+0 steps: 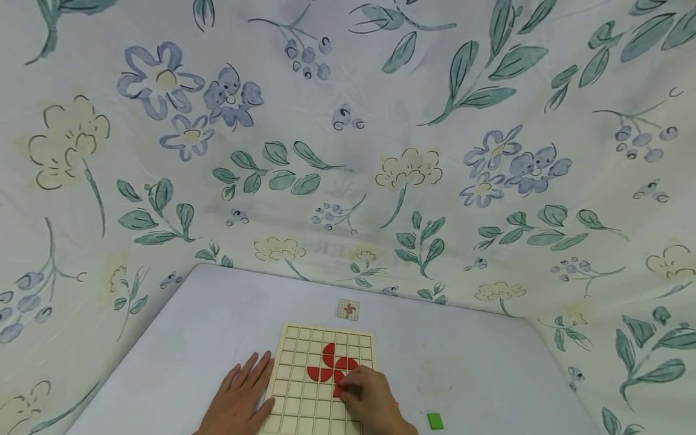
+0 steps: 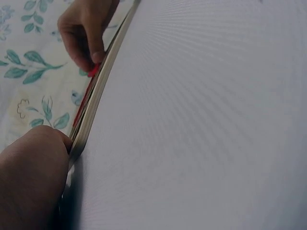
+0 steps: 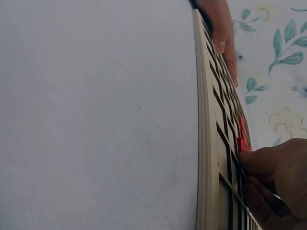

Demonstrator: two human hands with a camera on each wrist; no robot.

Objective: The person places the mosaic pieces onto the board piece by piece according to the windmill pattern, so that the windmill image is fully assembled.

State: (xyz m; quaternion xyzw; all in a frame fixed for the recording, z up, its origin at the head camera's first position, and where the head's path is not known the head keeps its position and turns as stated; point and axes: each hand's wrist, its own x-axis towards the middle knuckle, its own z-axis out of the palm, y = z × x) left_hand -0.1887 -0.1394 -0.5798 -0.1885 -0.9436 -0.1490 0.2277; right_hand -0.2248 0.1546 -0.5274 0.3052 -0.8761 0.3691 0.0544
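A pale wooden grid board (image 1: 290,389) lies on the white table, with several red curved pieces (image 1: 320,374) set in its cells in a pinwheel shape. My right hand (image 1: 375,402) is over the board's right half, thumb and fingertips pinching a red piece (image 1: 338,391) at the lower arm of the pinwheel. That piece also shows at the fingertips in the left wrist view as a red edge (image 2: 93,71); the hand partly hides it. My left hand (image 1: 239,396) rests flat on the table with straight fingers, alongside and touching the board's left edge.
A small card (image 1: 348,309) with a red pinwheel picture on a grid lies beyond the board. To the right of my right hand is a green square tile (image 1: 435,421). The white table (image 1: 467,356) ends at a flower-patterned cloth (image 1: 304,211).
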